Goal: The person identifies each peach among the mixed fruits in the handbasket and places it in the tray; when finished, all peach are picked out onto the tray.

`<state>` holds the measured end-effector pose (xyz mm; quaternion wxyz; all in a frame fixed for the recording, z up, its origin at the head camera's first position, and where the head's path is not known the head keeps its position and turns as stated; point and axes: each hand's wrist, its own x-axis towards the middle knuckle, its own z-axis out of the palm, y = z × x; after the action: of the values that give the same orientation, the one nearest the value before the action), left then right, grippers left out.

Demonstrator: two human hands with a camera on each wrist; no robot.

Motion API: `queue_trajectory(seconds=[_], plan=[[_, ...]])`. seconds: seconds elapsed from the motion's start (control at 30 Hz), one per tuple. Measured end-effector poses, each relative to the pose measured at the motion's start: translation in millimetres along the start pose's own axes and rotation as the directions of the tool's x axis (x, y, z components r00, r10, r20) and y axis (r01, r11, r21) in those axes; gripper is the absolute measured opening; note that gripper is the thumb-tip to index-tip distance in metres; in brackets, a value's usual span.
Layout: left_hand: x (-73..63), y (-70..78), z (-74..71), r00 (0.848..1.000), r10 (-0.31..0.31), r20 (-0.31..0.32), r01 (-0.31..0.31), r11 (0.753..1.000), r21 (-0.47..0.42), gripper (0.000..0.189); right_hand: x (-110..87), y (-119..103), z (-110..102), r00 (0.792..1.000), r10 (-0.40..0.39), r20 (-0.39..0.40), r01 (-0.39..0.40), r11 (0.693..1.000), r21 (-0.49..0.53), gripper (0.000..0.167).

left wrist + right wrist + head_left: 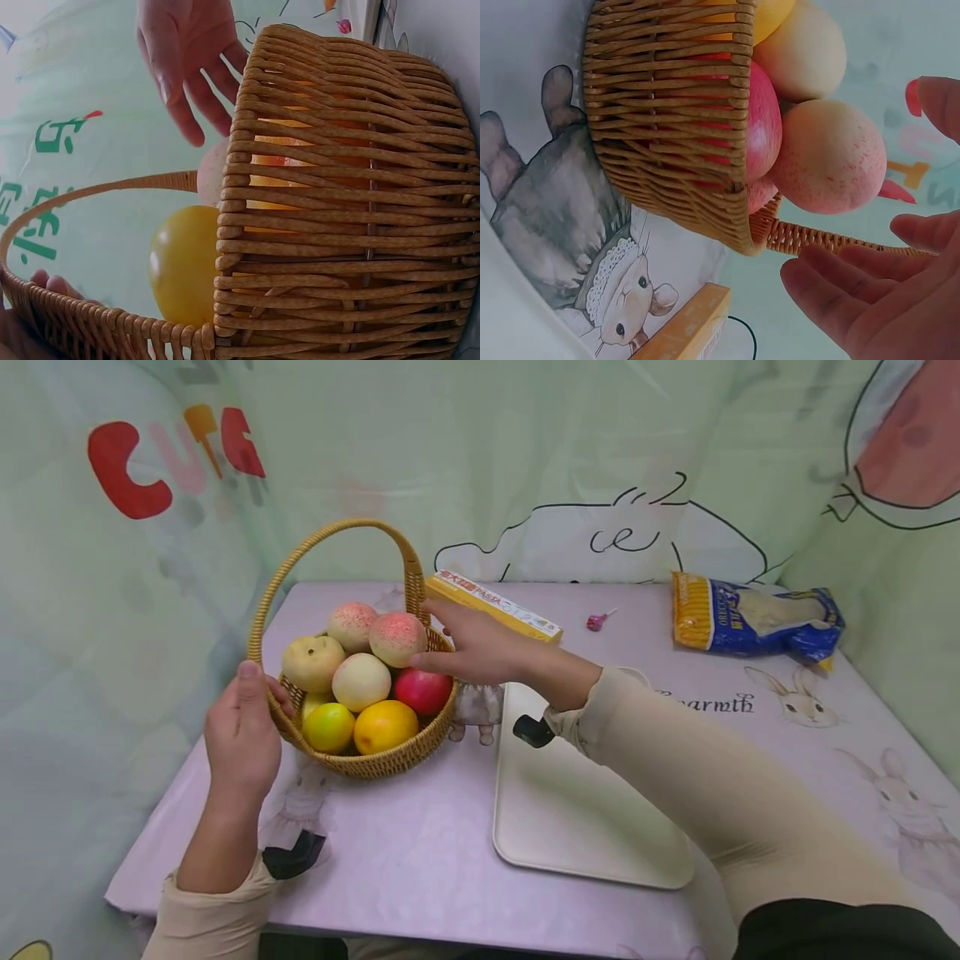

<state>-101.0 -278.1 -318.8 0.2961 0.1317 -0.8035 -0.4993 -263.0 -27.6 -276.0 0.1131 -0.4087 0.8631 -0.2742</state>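
A wicker basket [382, 767] with a tall arched handle [330, 531] stands on the left of the table, full of fruit. My left hand [243, 731] grips its left rim at the foot of the handle, thumb outside. My right hand [480, 647] reaches over the right rim, fingers extended and apart, beside a pink-speckled peach [398, 639] and a red fruit [423, 691]. A pale peach [362, 682], an orange [386, 727], a yellow-green fruit [328, 727] and a yellow pear-like fruit [312, 663] lie around them. In the right wrist view, the palm and fingers [840, 292] hold nothing.
A beige tray [585, 810] lies right of the basket, under my right forearm. Behind it are a yellow pasta box [498, 610] and a small wrapped lollipop [597, 622]. A blue and yellow pasta bag [757, 618] lies at the back right. Curtains [525, 443] enclose the table.
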Motion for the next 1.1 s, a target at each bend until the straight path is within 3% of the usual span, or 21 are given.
queue_trajectory(seconds=[0.2,0.43,0.93,1.1], plan=[[0.2,-1.5,-0.3,1.000,-0.011,0.008,0.011,1.000,0.011,0.053,17.6,-4,6,0.999,-0.035,-0.015,0.035,0.999,-0.023,0.077],[-0.5,-1.8,0.3,1.000,0.005,0.006,-0.005,1.000,0.027,0.053,34.9,-4,11,1.000,0.021,0.013,-0.020,0.997,-0.073,0.086],[0.1,-2.2,1.9,1.000,0.019,0.019,-0.019,0.999,0.041,0.054,65.4,-6,22,0.997,0.049,0.054,-0.044,0.996,-0.083,0.085],[1.7,-3.6,1.0,0.999,0.042,0.017,-0.043,0.999,0.017,0.052,71.8,-7,24,0.999,0.028,0.041,-0.025,0.997,-0.075,0.075]])
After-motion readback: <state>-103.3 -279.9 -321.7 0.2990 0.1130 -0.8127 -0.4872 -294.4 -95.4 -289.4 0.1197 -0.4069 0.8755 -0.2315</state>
